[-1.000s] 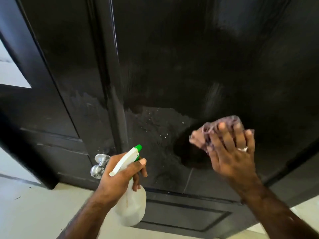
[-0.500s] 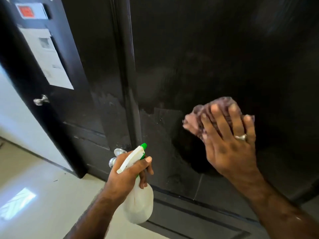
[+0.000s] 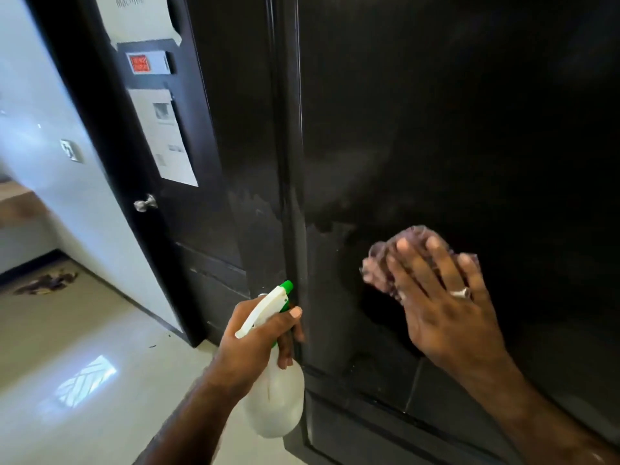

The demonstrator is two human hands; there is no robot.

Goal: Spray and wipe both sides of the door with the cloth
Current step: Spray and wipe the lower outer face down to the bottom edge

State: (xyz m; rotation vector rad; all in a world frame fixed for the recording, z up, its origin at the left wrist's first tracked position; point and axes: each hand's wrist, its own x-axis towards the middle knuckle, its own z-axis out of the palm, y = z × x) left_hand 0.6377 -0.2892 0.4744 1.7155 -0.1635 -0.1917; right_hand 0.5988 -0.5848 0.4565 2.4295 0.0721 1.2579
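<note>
We see the right hand [image 3: 446, 307] pressed flat, fingers spread, pinning a crumpled pinkish cloth [image 3: 399, 256] against the dark door [image 3: 453, 112]; a ring [image 3: 460, 292] sits on one finger. The cloth lies on the panel's lower half, just right of a pale wet patch [image 3: 330, 260] that runs beside the door's vertical edge. Our left hand [image 3: 255, 340] is wrapped around the neck of a white spray bottle [image 3: 275, 401], its green nozzle [image 3: 287, 286] pointing up toward that edge, the index finger stretched along the trigger head. Farther left, a second dark door [image 3: 198, 213] carries paper notices [image 3: 164, 139], a red-lettered sign [image 3: 139, 63] and a metal knob [image 3: 145, 204], above a glossy pale floor [image 3: 67, 347].
</note>
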